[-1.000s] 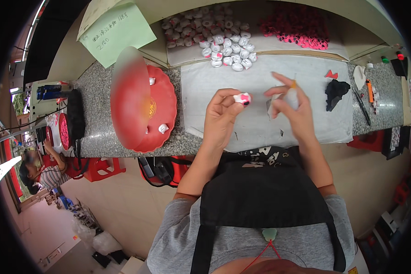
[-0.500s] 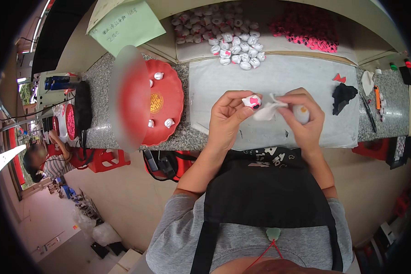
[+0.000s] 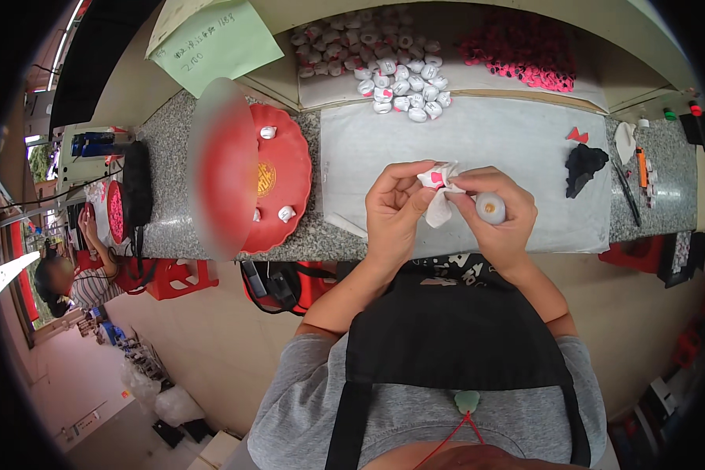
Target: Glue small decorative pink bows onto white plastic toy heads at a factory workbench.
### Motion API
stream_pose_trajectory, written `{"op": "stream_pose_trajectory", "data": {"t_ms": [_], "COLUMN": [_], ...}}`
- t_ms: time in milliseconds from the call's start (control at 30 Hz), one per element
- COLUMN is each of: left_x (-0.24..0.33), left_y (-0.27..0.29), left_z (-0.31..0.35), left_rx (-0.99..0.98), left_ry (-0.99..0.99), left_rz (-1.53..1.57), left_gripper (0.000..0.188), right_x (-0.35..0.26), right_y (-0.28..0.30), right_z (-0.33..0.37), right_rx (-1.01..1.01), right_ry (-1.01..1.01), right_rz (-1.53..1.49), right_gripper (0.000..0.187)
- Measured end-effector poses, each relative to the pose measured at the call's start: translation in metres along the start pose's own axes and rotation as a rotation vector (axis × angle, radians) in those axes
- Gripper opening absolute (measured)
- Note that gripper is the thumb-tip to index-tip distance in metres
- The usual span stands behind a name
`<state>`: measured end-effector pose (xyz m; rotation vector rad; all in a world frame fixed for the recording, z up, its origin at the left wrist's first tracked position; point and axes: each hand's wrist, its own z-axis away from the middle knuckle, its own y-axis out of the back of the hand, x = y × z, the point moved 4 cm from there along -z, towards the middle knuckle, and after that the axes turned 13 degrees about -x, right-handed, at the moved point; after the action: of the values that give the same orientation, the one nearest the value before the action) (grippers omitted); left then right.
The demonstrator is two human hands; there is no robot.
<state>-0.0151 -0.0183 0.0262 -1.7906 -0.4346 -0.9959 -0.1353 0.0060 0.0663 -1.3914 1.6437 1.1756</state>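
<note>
My left hand [image 3: 392,215] is closed around a small white figurine [image 3: 435,178] with a pink patch, held above the paper-covered bench. My right hand [image 3: 501,241] pinches a white cloth [image 3: 439,211] against the figurine's right side, and the cloth partly covers it. Tucked in the same right hand is a small whitish bottle [image 3: 490,207], its orange-tinted end facing up. To the left, a red scalloped tray [image 3: 294,153] carries several similar white figurines [image 3: 287,213]; a blurred, translucent round shape hides its left part.
White pieces [image 3: 415,86] are heaped on the shelf behind, with a pile of pink parts [image 3: 517,59] to their right. A black cloth [image 3: 584,166], red scraps [image 3: 577,135], a black pen-like tool [image 3: 627,192] and an orange cutter [image 3: 641,168] lie on the right. A person [image 3: 86,274] sits far left.
My right hand has moved left, bringing the cloth from beside the figurine onto it. The bottle moved along with that hand. My left hand still holds the figurine.
</note>
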Motion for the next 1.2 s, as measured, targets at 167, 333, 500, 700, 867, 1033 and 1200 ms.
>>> {"op": "stream_pose_trajectory", "data": {"t_ms": [167, 333, 500, 700, 867, 1033, 1200], "left_x": [0.0, 0.002, -0.003, 0.0, 0.012, 0.034, 0.1], "left_y": [0.001, 0.0, 0.002, 0.001, -0.002, 0.025, 0.112], "left_z": [0.002, -0.002, -0.003, 0.0, 0.007, 0.016, 0.03], "left_rx": [-0.005, -0.048, -0.063, -0.108, -0.105, 0.079, 0.433], "left_ry": [0.005, 0.046, 0.135, 0.069, 0.019, -0.041, -0.098], "left_rz": [-0.016, 0.087, 0.081, 0.004, -0.16, -0.64, -1.182], "left_gripper": [0.025, 0.026, 0.028, 0.025, 0.024, 0.022, 0.023], "right_x": [-0.005, 0.015, 0.02, 0.007, 0.027, 0.032, 0.048], "right_y": [0.005, 0.044, 0.058, 0.001, -0.016, -0.033, -0.005], "right_z": [-0.006, 0.01, 0.009, -0.004, 0.0, -0.005, 0.002], "right_rx": [-0.091, 0.002, -0.07, -0.126, -0.196, -0.261, -0.195], "right_ry": [-0.128, -0.362, -0.411, -0.36, -0.348, -0.464, -0.491], "right_rz": [-0.015, -0.254, 0.311, -0.415, -0.687, -0.681, -0.49], "right_gripper": [0.012, 0.017, 0.032, 0.028, 0.021, 0.029, 0.04]}}
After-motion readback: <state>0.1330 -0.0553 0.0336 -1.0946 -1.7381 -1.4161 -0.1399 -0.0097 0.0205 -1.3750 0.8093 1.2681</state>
